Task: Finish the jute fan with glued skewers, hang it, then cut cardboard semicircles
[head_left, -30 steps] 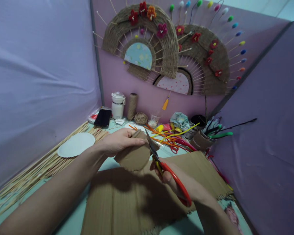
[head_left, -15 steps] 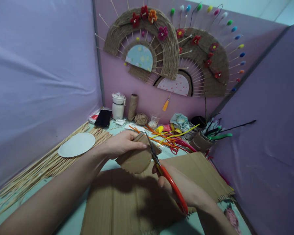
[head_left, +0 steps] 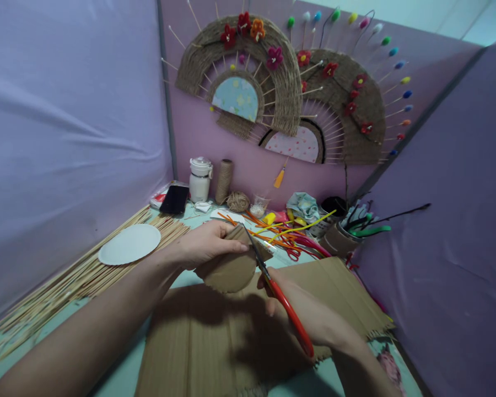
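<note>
My left hand (head_left: pixel 209 242) grips a small piece of brown cardboard (head_left: pixel 229 270) with a rounded, rough-cut lower edge, the thumb lying on top of it. In my right hand (head_left: pixel 291 300) is a pair of scissors (head_left: pixel 287 303) with red handles. Their dark blades point up and away, lying along the right edge of the cardboard piece. Both hands are above a large cardboard sheet (head_left: pixel 210 336) that lies on the pale green table. Some of my right hand's fingers are hidden behind the handles.
Left of my hands are a white paper plate (head_left: pixel 130 244) and many thin sticks (head_left: pixel 66 292). Behind stand a phone (head_left: pixel 174 199), a white bottle (head_left: pixel 200 179), a twine spool (head_left: pixel 224 182) and pipe cleaners (head_left: pixel 281 238). A tool holder (head_left: pixel 341 240) is at right; decorated arches (head_left: pixel 287 94) hang on the wall.
The scissor blades have come closer together at the cardboard's edge, and the red handles have shifted slightly. My left hand and the cardboard piece stay nearly where they were.
</note>
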`<state>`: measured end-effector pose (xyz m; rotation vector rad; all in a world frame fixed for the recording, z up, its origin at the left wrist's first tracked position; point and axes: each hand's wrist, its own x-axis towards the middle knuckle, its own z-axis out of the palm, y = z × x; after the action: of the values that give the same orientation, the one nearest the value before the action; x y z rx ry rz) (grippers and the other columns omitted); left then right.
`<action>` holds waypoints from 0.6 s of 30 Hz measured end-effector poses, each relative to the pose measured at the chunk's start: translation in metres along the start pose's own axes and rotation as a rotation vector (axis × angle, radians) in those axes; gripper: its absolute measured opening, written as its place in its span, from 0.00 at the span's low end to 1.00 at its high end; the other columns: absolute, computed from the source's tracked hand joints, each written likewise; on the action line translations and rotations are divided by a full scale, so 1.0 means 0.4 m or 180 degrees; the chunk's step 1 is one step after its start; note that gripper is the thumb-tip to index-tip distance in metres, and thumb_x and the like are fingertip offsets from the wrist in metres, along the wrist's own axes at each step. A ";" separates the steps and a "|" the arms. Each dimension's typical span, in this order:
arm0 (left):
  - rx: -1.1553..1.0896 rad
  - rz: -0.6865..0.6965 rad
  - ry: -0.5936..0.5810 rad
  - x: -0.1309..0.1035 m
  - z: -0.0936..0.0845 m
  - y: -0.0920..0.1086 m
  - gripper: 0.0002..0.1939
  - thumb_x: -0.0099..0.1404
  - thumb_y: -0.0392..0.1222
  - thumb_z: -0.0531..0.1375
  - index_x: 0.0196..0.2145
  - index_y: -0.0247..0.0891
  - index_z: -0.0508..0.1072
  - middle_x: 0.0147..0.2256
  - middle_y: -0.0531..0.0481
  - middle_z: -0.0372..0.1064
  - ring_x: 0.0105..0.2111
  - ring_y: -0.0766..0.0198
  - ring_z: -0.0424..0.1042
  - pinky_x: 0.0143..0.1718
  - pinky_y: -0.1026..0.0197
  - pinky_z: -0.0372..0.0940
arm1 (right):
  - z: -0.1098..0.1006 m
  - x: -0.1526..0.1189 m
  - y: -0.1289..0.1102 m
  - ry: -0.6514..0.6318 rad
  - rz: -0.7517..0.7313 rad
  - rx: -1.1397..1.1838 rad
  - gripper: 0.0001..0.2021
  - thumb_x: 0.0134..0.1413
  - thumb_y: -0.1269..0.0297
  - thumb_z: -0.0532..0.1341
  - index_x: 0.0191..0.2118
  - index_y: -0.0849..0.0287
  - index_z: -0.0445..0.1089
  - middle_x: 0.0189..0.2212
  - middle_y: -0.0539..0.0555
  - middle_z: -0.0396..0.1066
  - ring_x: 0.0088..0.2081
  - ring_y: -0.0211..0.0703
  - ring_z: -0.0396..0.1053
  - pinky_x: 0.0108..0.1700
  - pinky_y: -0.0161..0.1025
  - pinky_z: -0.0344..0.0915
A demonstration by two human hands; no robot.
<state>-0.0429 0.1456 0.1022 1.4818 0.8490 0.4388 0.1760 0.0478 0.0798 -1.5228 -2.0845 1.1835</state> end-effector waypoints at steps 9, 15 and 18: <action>-0.0001 -0.0088 0.0091 0.001 0.002 0.003 0.19 0.52 0.52 0.66 0.35 0.34 0.75 0.30 0.49 0.75 0.28 0.62 0.73 0.27 0.63 0.64 | 0.002 0.000 0.016 -0.0241 0.0018 0.0039 0.15 0.53 0.56 0.56 0.43 0.58 0.59 0.34 0.53 0.65 0.31 0.42 0.61 0.33 0.39 0.59; -0.0116 0.0025 0.0024 0.003 0.002 0.000 0.17 0.53 0.49 0.66 0.36 0.34 0.75 0.30 0.50 0.75 0.28 0.63 0.72 0.29 0.63 0.65 | 0.011 -0.011 -0.008 -0.0026 0.0006 -0.0125 0.10 0.56 0.57 0.56 0.39 0.58 0.61 0.34 0.53 0.67 0.32 0.42 0.61 0.34 0.38 0.58; -0.0111 -0.0035 -0.0011 0.001 0.003 0.003 0.16 0.54 0.49 0.65 0.36 0.34 0.75 0.31 0.49 0.75 0.28 0.63 0.72 0.28 0.64 0.64 | 0.016 -0.015 -0.010 0.0010 0.0085 -0.0223 0.12 0.57 0.54 0.57 0.36 0.58 0.63 0.32 0.52 0.67 0.31 0.41 0.60 0.32 0.37 0.57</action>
<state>-0.0415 0.1449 0.1032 1.4449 0.8425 0.4405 0.1717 0.0392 0.0802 -1.5872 -2.1310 1.1275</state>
